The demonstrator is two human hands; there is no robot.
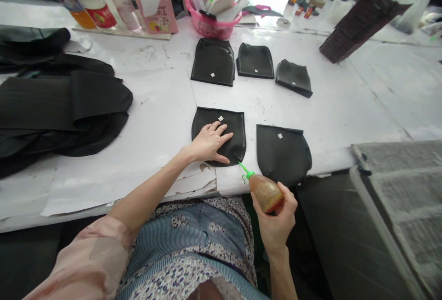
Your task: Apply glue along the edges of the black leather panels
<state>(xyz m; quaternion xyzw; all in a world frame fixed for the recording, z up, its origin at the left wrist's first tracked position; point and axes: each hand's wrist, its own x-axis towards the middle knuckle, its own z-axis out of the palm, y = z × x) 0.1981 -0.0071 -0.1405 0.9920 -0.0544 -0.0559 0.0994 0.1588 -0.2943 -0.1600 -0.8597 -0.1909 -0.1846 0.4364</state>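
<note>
My left hand (210,143) lies flat with spread fingers on a black rounded piece (236,127) that looks like leather and bears a small pale sticker. In my right hand (276,221) is a squeeze bottle (264,191) of amber-brown liquid, tilted so its green nozzle (244,168) meets or nearly meets the lower right edge of that piece. Just right of it, a similar black piece (283,155) overhangs the table's front edge slightly. Farther back lie three more such pieces, a left one (212,60), a middle one (255,60) and a right one (293,76).
Black material (62,102) is heaped at the left of the white table (155,120). Behind stand a pink tissue box (160,14), bottles and a pink basket (214,26) of tools. A dark upright block (362,23) is at back right; a grey padded surface (407,198) adjoins the right side.
</note>
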